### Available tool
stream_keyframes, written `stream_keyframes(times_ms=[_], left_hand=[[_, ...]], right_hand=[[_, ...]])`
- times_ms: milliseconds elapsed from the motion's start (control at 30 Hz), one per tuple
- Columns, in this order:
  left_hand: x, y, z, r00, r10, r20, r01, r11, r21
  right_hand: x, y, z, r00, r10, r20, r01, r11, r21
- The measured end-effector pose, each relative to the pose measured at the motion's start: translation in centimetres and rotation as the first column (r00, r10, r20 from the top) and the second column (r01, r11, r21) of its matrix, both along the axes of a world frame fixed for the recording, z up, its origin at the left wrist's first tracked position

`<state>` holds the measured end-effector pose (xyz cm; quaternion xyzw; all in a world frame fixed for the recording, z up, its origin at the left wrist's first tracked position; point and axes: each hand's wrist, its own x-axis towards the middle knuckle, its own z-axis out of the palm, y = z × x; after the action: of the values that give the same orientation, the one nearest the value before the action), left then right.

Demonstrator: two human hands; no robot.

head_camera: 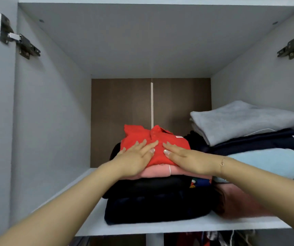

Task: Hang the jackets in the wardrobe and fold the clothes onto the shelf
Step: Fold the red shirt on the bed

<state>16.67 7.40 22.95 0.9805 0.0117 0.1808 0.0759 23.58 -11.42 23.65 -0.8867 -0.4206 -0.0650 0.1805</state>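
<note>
Red shirt (156, 146) sits on top of the middle pile on the shelf (142, 229) | left hand (135, 157) and right hand (187, 157) lie flat on it, fingers straight | press softly, keep pile from tipping

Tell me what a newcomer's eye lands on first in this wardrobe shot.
The bright red shirt tops the middle pile on the shelf, with the left hand and right hand pressing flat on it. To the right stands another pile, a grey sweater on top.
</note>
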Motion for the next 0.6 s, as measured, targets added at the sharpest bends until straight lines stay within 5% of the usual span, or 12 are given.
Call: stream_keyframes(times_ms=[133,233,367,500,600], left_hand=[[-1.3,0.1,0.0,0.997,0.046,0.066,-0.039,0.993,-0.108],[-3.9,0.0,-0.7,0.955,0.125,0.268,-0.057,0.967,-0.248],[-8.8,-2.7,-3.7,0.834,0.041,0.55,0.178,0.924,-0.338],[-13.3,-8.3,-7.0,0.854,-0.088,0.513,0.449,0.622,-0.641],[-15.6,-12.9,-8.6,0.866,-0.195,0.461,0.499,0.417,-0.76]], right_hand=[[-1.3,-1.0,-0.9,0.993,-0.113,-0.041,0.118,0.982,0.145],[-3.7,-3.2,-1.3,0.978,-0.199,0.067,0.168,0.932,0.322],[-8.8,-7.1,-4.2,0.984,-0.179,-0.003,0.145,0.787,0.599],[-14.7,-9.8,-7.9,0.984,-0.045,-0.173,0.161,0.645,0.747],[-18.6,-12.7,-9.5,0.984,-0.058,-0.168,0.164,0.654,0.739]])
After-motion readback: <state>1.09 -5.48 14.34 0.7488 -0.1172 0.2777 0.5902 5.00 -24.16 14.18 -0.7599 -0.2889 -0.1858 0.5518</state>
